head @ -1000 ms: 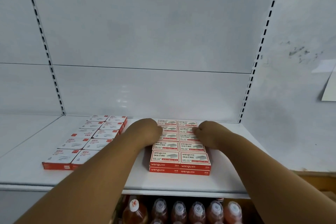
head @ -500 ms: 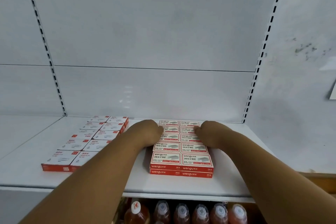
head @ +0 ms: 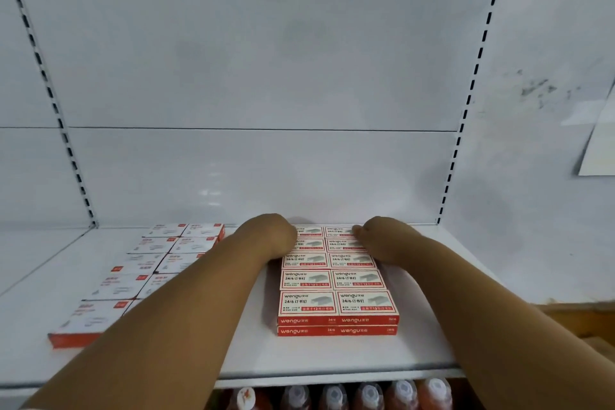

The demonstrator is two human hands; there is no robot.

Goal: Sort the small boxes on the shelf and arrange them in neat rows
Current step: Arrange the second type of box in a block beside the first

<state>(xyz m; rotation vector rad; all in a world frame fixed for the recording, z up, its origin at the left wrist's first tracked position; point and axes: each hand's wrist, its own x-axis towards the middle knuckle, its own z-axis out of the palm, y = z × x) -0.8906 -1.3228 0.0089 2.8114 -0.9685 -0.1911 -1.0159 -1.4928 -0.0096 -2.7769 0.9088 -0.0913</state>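
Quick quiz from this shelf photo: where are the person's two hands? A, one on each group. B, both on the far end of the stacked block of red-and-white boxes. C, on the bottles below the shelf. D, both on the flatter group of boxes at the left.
B: the left hand and right hand both rest on the back rows of the stacked boxes, away from the left group.

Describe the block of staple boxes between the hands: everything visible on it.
The staple boxes are small flat cartons, white tops with red borders and red fronts printed "wengu" and "24/6". They lie flat in two columns, five rows deep, two layers high at the front edge, tightly packed and square. The block sits on the white shelf, reaching back to the wall. The left hand rests against its far left side, the right hand on its far right.
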